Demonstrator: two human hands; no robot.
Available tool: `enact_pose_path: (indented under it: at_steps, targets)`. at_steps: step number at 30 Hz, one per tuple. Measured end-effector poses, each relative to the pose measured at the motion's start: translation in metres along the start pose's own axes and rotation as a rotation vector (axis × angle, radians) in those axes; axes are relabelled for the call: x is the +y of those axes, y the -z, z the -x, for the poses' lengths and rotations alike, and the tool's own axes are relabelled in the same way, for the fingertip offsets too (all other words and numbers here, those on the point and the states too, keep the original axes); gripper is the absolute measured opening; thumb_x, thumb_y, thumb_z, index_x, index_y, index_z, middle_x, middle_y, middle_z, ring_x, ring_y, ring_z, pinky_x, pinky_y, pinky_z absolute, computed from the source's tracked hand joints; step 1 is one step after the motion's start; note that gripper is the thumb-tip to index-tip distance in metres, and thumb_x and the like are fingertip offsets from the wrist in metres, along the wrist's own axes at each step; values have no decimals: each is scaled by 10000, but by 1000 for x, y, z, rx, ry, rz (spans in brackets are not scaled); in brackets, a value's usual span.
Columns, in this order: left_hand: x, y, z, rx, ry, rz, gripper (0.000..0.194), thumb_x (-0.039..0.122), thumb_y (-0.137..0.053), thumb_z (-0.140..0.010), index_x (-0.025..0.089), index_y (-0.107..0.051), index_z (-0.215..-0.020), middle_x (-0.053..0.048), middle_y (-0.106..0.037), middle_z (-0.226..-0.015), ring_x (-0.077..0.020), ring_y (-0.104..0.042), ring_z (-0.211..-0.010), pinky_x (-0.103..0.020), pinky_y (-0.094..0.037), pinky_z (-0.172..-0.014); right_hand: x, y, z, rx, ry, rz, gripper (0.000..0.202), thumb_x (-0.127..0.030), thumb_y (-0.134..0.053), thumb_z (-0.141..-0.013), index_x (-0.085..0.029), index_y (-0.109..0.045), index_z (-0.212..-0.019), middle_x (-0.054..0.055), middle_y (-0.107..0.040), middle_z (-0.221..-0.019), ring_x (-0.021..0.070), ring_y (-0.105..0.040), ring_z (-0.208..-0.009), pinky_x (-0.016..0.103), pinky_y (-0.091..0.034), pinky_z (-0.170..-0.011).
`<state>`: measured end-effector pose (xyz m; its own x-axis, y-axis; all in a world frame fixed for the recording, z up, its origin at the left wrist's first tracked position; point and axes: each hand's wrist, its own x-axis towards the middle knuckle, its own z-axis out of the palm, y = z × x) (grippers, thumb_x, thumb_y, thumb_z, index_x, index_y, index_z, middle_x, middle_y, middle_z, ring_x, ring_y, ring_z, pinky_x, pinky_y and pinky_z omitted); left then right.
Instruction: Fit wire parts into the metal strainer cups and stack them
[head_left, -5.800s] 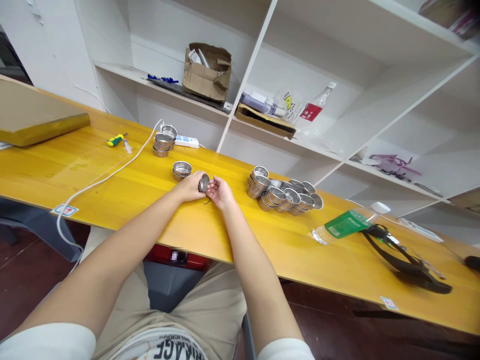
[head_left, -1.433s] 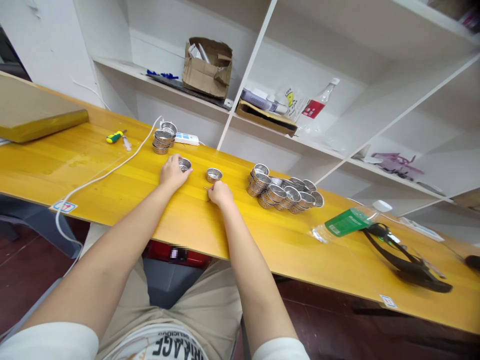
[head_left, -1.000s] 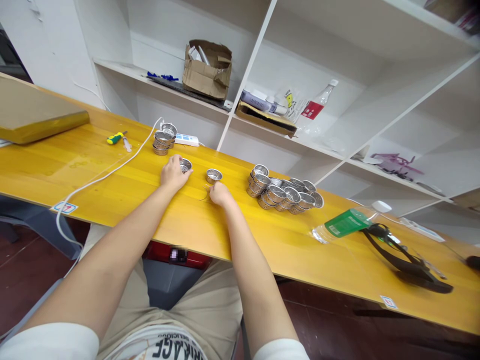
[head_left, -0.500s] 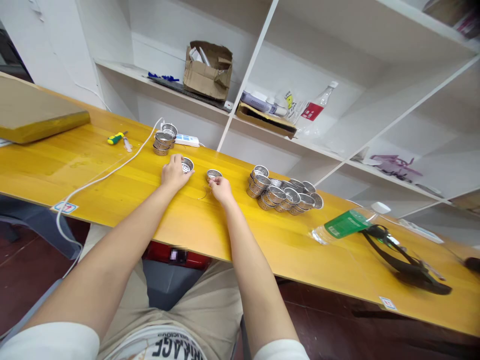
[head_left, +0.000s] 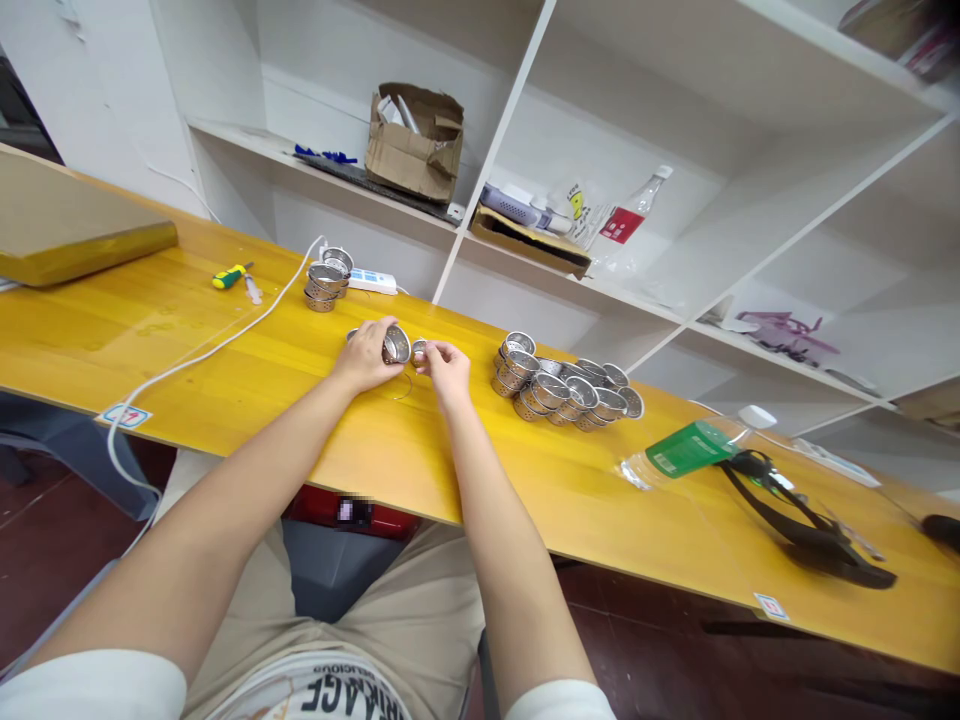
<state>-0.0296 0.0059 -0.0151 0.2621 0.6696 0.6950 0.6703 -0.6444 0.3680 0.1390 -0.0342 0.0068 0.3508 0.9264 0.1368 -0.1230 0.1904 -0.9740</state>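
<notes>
Head view, from the left: 1 flat brown box [head_left: 82,222] lies on the yellow tabletop [head_left: 285,390], followed by 1 green-and-yellow screwdriver [head_left: 228,277] and 1 white cable [head_left: 244,337]. Next to 1 white power strip [head_left: 375,283] stands a cup stack [head_left: 327,280], at least 3 perforated metal cups in it. Nearer the person, the left hand [head_left: 365,358] is clamped on 1 perforated metal cup [head_left: 397,345], tilted with its mouth toward the right; part of 1 more cup [head_left: 351,334] peeks out behind that hand. 1 thin curved wire [head_left: 409,388] shows between the 2 hands. Further right, 1 partly hidden cup [head_left: 418,347] sits behind the fingertips of the right hand [head_left: 450,372]; its thumb and fingertips are close together, but I cannot tell whether they grip anything. Well apart from them stands a cup cluster [head_left: 552,391] with at least 9, overlapping too much for an exact count. Beyond it is 1 green-labelled bottle [head_left: 686,450].
</notes>
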Motion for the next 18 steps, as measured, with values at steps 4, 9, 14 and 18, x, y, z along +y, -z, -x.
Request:
enact_pose_path:
  at_steps: [4,9,14,18]
  targets:
    - [3,1,2,-40,-59,-12,763,318,-775,-734,180,-487,-1427,-137,-660,-1340,-342,-603,-1253,-471,-486,-1110,-2,0,3,67,75,116,45,-195,-698,-841,-159,-726,-845,25,-745,-790,126,-676,-701,194,-526,-563]
    - [5,1,3,-66,-84,-18,772,305,-770,-725,166,-492,-1431,-144,-661,-1333,-341,-607,-1246,-464,-491,-1097,-7,-1,6,43,-12,-44,57,-200,-720,-836,-166,-693,-873,5,-725,-764,117,-669,-663,186,-501,-522]
    - [7,0,3,-100,-109,-26,768,300,-775,-720,151,-499,-1420,-147,-661,-1335,-343,-604,-1239,-463,-486,-1098,-8,-4,6,-21,-143,-287,85,-189,-739,-843,-171,-656,-846,-24,-674,-690,73,-599,-566,162,-457,-506]
    - [8,-1,4,-106,-161,-16,724,316,-760,-744,157,-508,-1404,-137,-667,-1339,-338,-599,-1222,-460,-488,-1089,-8,-6,7,-59,-224,-375,99,-168,-721,-850,-173,-631,-809,-38,-628,-640,62,-550,-521,153,-406,-468]
